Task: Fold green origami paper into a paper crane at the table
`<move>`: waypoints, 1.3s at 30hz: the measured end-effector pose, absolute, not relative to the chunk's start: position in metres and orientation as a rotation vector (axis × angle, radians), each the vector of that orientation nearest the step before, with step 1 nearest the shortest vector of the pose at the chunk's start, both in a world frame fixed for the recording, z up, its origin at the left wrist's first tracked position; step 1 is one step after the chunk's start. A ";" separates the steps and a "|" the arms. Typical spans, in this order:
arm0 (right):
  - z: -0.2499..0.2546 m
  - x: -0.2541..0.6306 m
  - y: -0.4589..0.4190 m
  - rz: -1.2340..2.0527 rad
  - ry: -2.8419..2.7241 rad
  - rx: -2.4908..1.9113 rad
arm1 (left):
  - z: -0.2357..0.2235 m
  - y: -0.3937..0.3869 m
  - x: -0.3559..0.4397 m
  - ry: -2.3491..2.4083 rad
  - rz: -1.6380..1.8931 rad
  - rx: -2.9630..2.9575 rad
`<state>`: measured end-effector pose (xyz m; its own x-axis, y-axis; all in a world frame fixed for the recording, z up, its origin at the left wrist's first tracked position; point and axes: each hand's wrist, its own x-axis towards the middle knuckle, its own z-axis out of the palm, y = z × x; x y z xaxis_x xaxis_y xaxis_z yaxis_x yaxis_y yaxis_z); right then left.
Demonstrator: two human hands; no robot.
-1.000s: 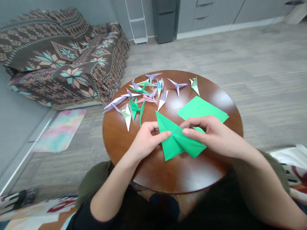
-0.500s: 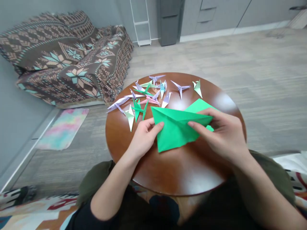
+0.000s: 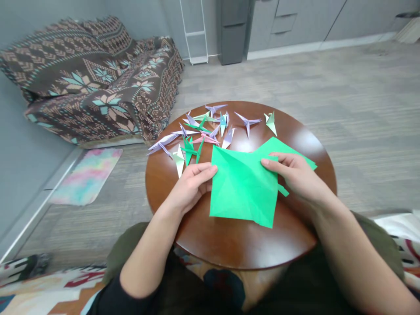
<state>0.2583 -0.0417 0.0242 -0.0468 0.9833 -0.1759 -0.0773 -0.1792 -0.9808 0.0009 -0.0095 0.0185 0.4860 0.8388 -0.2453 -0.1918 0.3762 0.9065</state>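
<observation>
The green sheet of origami paper (image 3: 244, 183) is now opened out into a nearly flat, creased square, where half a second ago its upper part was folded over toward the person. It is held over the middle of the table (image 3: 164, 188), its lower edge a little uneven toward the right corner. The left hand (image 3: 198, 179) has stayed at the sheet's left side, pinching the edge near the upper corner with the thumb in front and the fingers going behind. The right hand (image 3: 288, 170) pinches the upper right corner, thumb on the face of the paper.

Behind the sheet lies more green paper (image 3: 278, 146), partly covered by the held sheet and the right hand (a narrow green strip (image 3: 283, 190) shows just below that hand). Folded paper cranes crowd the far left of the table: a pink crane (image 3: 206, 138) among purple ones, a green crane (image 3: 189, 151), and a pale green crane (image 3: 179, 158) just beside the left hand. A purple crane (image 3: 247, 122) sits apart on the far side. Beyond the table stand a sofa (image 3: 108, 105) under a patterned throw and, on the floor, a pastel mat (image 3: 90, 175)
</observation>
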 end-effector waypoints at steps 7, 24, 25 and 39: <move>0.017 0.261 -0.039 1.291 -1.142 -1.305 | 0.018 -0.006 0.000 0.926 0.863 0.925; 0.010 0.264 -0.036 1.218 -1.020 -1.289 | 0.000 0.000 -0.003 0.921 0.925 1.132; 0.010 0.264 -0.036 1.217 -1.022 -1.279 | 0.000 0.000 -0.003 0.926 0.933 1.144; 0.026 0.255 -0.055 0.506 -1.358 -1.480 | 0.010 -0.014 0.005 1.058 0.779 1.212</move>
